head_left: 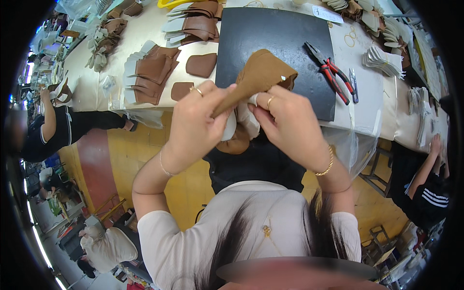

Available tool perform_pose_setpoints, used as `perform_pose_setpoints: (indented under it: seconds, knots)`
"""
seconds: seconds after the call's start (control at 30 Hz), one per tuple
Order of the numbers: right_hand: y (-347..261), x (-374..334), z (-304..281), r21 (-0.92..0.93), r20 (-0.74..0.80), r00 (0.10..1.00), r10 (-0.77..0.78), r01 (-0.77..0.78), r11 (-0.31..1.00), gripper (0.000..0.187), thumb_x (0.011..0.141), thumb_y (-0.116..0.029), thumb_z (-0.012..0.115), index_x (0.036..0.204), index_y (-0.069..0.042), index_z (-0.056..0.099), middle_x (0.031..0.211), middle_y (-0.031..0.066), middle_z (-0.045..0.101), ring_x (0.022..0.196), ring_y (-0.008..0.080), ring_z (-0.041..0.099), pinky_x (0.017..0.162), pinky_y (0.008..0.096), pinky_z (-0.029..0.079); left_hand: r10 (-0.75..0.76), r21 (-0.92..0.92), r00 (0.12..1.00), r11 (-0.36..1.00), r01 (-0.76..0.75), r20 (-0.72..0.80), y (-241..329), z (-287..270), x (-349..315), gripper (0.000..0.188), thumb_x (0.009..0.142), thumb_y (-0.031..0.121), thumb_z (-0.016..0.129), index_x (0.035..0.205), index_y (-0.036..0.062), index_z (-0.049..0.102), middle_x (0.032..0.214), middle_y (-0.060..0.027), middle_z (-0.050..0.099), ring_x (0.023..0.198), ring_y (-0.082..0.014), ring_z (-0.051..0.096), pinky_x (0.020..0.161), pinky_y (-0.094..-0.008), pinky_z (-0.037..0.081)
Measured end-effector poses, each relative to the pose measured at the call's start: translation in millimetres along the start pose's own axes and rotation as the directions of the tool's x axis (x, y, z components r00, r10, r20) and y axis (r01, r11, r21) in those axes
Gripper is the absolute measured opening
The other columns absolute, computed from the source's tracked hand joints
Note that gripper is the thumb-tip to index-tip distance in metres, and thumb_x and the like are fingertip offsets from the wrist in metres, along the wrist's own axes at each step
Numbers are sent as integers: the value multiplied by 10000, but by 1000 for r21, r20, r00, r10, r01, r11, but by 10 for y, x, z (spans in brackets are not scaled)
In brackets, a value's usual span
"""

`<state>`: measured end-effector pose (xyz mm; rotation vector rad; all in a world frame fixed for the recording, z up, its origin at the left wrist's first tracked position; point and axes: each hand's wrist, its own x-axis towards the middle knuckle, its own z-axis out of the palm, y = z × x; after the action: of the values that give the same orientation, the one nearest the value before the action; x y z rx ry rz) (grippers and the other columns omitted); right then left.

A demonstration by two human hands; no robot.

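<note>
Between my hands, just off the table's near edge, is a brown leather piece (263,72) with a pale lining, bent and folded over. My left hand (198,116) is closed on its left edge, thumb and fingers pinching it. On the other side my right hand (287,116) grips the piece near its pale lining, with the fingers curled. A small white spot shows near the far right corner of the leather. Below my hands hangs a rounded brown part (235,144) beside the white lining; how it joins the rest is hidden.
A black mat (275,29) lies on the table beyond my hands. Red-handled pliers (331,72) and slim snips (354,86) rest at its right. Stacked brown leather pieces (153,72) and two loose ones sit to the left. Other people work at both sides.
</note>
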<state>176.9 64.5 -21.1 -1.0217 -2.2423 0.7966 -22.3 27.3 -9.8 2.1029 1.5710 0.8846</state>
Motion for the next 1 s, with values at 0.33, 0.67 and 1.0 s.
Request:
perform_pose_setpoints:
  seconds: [0.33, 0.67, 1.0]
  knots:
    - [87, -585, 734, 892, -178, 874, 453, -51, 449, 51, 900, -19, 661, 932, 19, 670, 775, 62, 655, 558, 121, 579, 480, 248, 445, 550, 334, 835, 788, -516, -7, 226, 168, -146, 389, 716, 106, 692, 1091, 1, 689, 999, -187, 641, 761, -246, 635, 606, -323, 557]
    - [338, -1029, 925, 922, -157, 881, 446, -32, 386, 273, 858, -6, 705, 1127, 22, 669, 1118, 82, 693, 1020, 171, 637, 907, 320, 486, 366, 348, 926, 883, -316, -89, 163, 441, -578, 225, 797, 173, 716, 1015, 120, 722, 1034, -50, 674, 1020, -226, 657, 973, -465, 457]
    - [203, -1061, 891, 955, -101, 826, 554, -75, 286, 357, 842, -15, 729, 1181, 32, 630, 1188, 108, 664, 1094, 207, 621, 976, 353, 465, 195, 301, 963, 944, -133, -187, 266, 547, -715, 190, 791, 176, 725, 981, 175, 720, 1020, 16, 687, 1011, -169, 654, 1108, -505, 241]
